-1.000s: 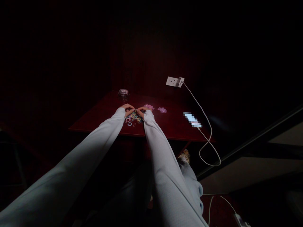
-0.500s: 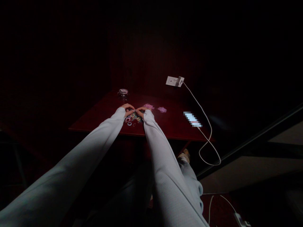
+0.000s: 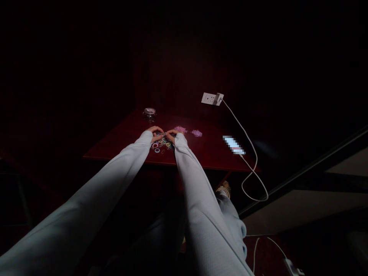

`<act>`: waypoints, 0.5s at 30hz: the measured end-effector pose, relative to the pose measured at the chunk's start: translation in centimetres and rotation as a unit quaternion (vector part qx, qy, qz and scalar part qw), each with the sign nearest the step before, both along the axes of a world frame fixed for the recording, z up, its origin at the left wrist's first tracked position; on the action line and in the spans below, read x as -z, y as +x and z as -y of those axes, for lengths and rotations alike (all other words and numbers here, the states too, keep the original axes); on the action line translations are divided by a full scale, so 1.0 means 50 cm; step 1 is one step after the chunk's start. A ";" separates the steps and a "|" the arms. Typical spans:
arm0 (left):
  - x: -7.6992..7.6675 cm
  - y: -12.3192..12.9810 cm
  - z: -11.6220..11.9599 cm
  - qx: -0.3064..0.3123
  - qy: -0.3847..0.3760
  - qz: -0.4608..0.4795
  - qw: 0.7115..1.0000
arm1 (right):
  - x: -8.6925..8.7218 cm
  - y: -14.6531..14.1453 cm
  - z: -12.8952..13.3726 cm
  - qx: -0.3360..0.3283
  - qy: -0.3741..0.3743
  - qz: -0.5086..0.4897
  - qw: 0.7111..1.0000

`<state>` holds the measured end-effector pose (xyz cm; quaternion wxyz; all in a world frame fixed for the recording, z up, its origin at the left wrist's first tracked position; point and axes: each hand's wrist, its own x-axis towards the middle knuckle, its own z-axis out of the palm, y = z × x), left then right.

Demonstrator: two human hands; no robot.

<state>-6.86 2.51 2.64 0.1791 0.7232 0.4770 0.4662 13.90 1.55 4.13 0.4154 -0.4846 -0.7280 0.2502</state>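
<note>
My left hand (image 3: 156, 132) and my right hand (image 3: 171, 135) meet over a pile of mixed coloured hair ties (image 3: 162, 142). Both have their fingers curled into a pinch, tips close together above the pile. Whatever lies between the fingertips is too small and dim to make out. A pale blue hair tie (image 3: 157, 150) rests at the near edge of the pile. Just beyond my right hand sits a heap of pink bands (image 3: 181, 129), partly hidden by it. A smaller lilac heap (image 3: 197, 133) lies farther right.
A clear jar with a lid (image 3: 150, 113) stands at the back left of the dark red table (image 3: 115, 142). To the right, a phone (image 3: 234, 145) lies with its white cable (image 3: 253, 147) running up to a wall socket (image 3: 209, 99). The cable loops past the table's edge.
My fingertips have shifted slightly over the pile. The arms, heaps, jar and phone have stayed in place.
</note>
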 end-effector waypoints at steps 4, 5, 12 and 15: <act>0.002 -0.002 -0.001 0.009 0.016 0.001 1.000 | -0.005 0.000 0.006 -0.001 0.001 -0.003 1.000; 0.002 -0.002 -0.002 0.012 0.020 0.000 1.000 | -0.005 0.000 0.006 -0.005 0.003 -0.008 1.000; 0.000 -0.001 -0.001 0.004 0.011 0.011 1.000 | -0.004 -0.002 -0.001 -0.017 0.006 -0.028 0.999; 0.003 -0.003 -0.004 0.004 0.019 0.024 1.000 | -0.002 -0.002 -0.001 -0.010 0.008 -0.032 0.999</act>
